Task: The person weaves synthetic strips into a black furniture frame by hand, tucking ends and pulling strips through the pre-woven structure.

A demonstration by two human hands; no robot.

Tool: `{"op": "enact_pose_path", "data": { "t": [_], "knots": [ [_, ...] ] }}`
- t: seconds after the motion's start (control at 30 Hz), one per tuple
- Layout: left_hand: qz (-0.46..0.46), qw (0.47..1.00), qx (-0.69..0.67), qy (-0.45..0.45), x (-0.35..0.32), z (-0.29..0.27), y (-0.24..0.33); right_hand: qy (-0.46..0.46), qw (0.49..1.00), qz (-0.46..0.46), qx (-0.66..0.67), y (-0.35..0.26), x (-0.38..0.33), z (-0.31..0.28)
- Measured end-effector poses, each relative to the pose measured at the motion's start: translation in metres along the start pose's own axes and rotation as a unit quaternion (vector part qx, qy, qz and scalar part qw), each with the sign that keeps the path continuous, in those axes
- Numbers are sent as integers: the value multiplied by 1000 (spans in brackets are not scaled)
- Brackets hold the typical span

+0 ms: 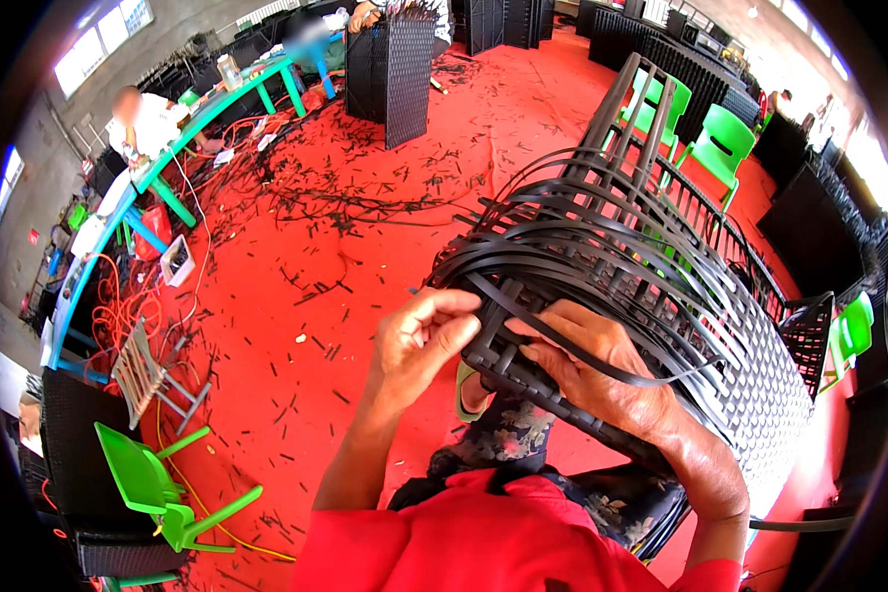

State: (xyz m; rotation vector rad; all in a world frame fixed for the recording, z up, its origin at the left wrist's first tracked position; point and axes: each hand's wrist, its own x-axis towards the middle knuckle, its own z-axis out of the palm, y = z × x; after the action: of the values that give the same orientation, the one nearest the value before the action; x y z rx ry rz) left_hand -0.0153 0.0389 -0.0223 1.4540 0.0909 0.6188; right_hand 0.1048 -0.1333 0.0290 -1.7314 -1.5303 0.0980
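Red floor (littered with offcuts) — left hand (pixel 419 340) and right hand (pixel 587 365) pinch black strips (pixel 602 259) on woven frame (pixel 750 385).

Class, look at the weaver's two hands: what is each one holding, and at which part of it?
The left hand pinches a black plastic weaving strip near its loose end, at the woven frame's corner. The right hand grips the frame's edge, fingers pressed over the same strip.

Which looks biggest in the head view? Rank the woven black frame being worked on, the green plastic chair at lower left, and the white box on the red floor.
1. Woven black frame, by far the largest, though nearest to the camera.
2. Green plastic chair.
3. White box, smallest, but it lies farther off, so its true size is unsure.
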Motion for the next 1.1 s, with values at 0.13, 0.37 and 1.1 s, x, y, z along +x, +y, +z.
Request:
{"op": "enact_pose_path", "data": {
  "t": [0.13, 0.37, 1.1],
  "knots": [
    [-3, 999, 35, -25, -4, -4, -3, -44, 999, 24, 5, 0, -1, -5],
    [34, 997, 59, -25, -2, -4, 1, 27, 999, 24, -8, 0, 3, 9],
    [-45, 973, -220, 55, -11, 1, -23, -7, 727, 271, 631, -6, 7, -19]
  ]
}}
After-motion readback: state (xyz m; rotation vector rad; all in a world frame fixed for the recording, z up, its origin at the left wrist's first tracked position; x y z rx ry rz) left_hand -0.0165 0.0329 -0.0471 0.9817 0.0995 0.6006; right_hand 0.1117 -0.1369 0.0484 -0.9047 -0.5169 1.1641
